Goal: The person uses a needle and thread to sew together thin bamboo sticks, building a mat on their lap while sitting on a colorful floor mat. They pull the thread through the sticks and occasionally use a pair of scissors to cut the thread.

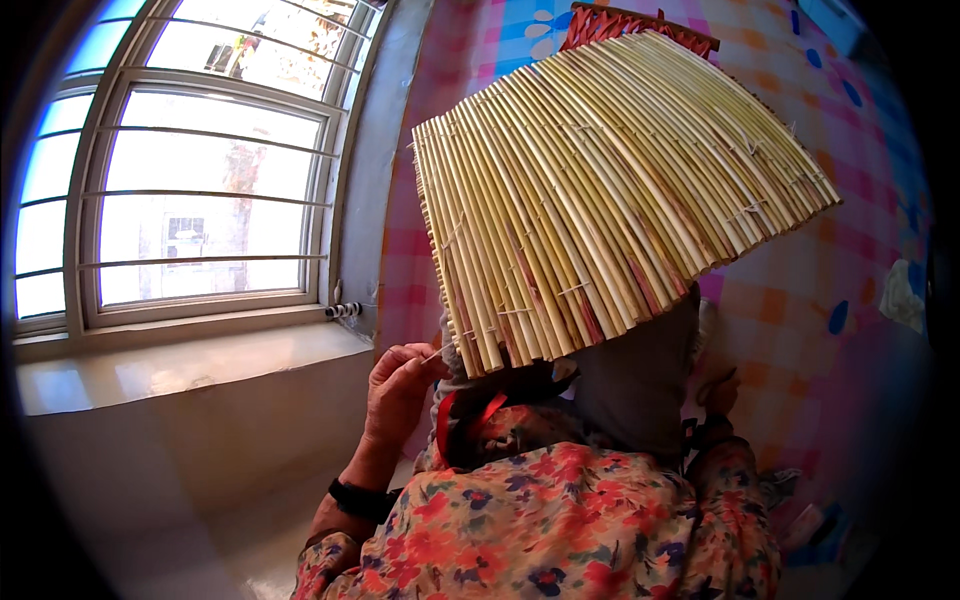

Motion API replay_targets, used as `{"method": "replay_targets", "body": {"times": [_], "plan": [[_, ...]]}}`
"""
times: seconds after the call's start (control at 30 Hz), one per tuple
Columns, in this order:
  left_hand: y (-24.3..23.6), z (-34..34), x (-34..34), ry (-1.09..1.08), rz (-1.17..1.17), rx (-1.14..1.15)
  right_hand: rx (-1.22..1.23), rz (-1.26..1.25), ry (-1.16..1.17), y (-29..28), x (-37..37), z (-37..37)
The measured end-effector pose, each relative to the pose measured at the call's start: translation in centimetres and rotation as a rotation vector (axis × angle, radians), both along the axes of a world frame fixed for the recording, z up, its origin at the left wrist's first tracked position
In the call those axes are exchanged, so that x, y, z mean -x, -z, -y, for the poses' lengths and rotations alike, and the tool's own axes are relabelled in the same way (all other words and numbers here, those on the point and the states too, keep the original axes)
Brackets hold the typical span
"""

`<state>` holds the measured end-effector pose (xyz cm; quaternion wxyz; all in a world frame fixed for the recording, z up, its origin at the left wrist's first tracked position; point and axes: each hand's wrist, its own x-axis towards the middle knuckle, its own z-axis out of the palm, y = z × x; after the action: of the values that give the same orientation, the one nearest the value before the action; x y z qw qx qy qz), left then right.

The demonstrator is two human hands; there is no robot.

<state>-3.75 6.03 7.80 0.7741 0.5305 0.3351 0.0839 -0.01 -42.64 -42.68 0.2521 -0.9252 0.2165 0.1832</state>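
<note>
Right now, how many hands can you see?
2: the left hand is at the lower left of the stick mat; the right hand is below its right side, over the checked sheet. Any under the mat would be hidden.

Red woven piece [600,28] partly hidden behind stick mat [600,200], window [215,170] cut off, right fingers [722,386] unclear

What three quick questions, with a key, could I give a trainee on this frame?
1. True or false: the window is on the person's left.
2. Which hand is at the picture's lower left corner of the mat of stalks? A) left; B) right.
3. Fill in: the band on the left wrist is ____ in colour.

Key: 1. True. 2. A, the left hand. 3. Black.
</note>
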Motion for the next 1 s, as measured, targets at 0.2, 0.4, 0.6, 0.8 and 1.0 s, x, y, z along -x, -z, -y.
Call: {"method": "replay_targets", "body": {"times": [0.2, 0.4, 0.6, 0.8, 1.0], "plan": [[-3.2, 0.3, -2.5, 0.245, 0.07, -0.295, 0.024, -0.081, 0.103, -1.8, -0.4, -2.3], [-3.2, 0.3, -3.4, 0.083, 0.057, -0.261, -0.022, -0.033, 0.127, -1.9, -0.9, -1.3], [-2.9, 0.5, -2.2, 0.059, 0.061, -0.246, -0.547, -0.09, 0.264, -4.5, -4.0, 0.4], [0.3, -0.1, -0.3, 0.014, 0.089, -0.182, -0.874, -0.21, 0.306, -11.4, -9.2, 1.5], [3.5, -0.6, 0.1, 0.067, 0.22, -0.144, -0.854, -0.299, 0.191, -26.9, -10.2, -2.1]]}}
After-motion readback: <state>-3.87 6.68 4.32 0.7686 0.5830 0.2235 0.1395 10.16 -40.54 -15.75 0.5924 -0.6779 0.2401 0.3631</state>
